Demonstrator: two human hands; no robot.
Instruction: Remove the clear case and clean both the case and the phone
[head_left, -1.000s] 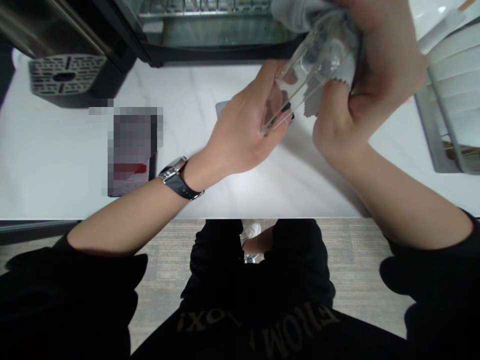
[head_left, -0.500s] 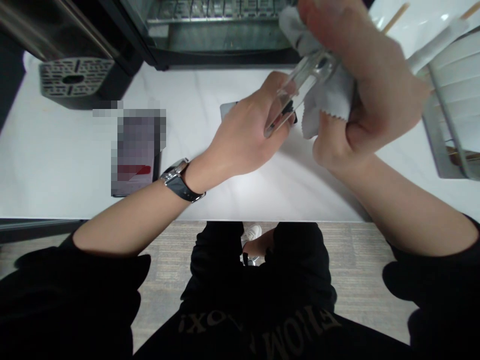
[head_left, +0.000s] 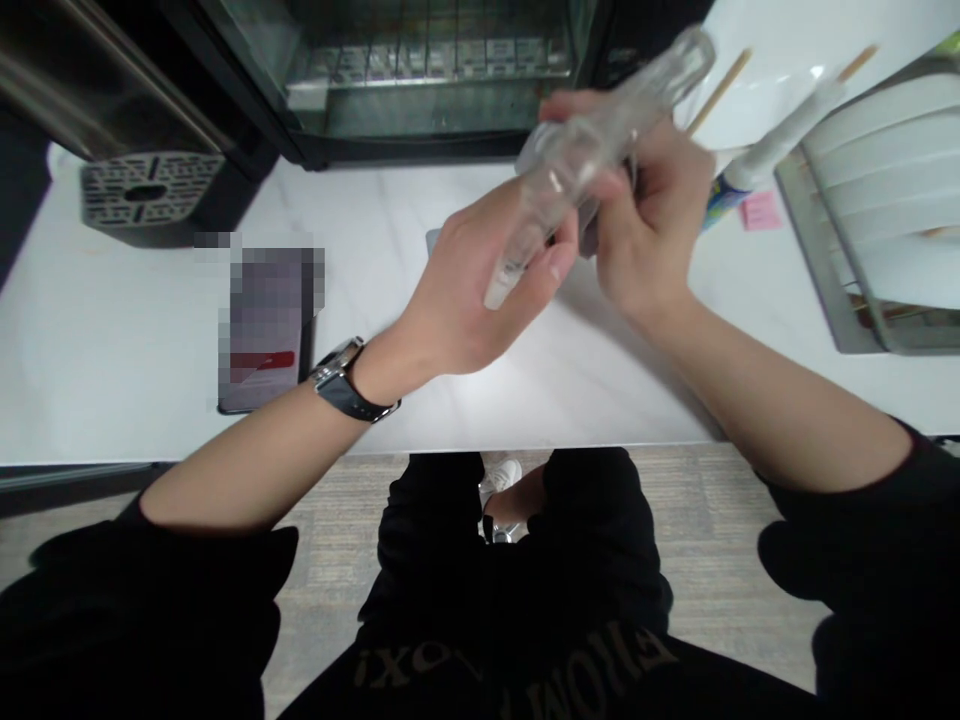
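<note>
A clear drinking glass (head_left: 592, 150) is tilted in the air above the white counter (head_left: 120, 320), its rim pointing up and to the right. My left hand (head_left: 480, 290), with a watch on its wrist, wraps round the glass's lower end. My right hand (head_left: 649, 235) is closed against the glass from the right, fingers curled on its far side. A scrap of grey cloth (head_left: 589, 240) shows between my two hands, mostly hidden.
A phone (head_left: 262, 330) lies on the counter at the left. A black appliance with a wire rack (head_left: 427, 70) stands at the back, a perforated drip tray (head_left: 142, 190) at far left. A dish rack with white plates (head_left: 877, 210) stands at right, beside a pink note (head_left: 759, 212).
The glass has swung up and now sticks out above my right hand. The grey cloth that covered its top has slipped down between my hands. My right hand has dropped lower.
</note>
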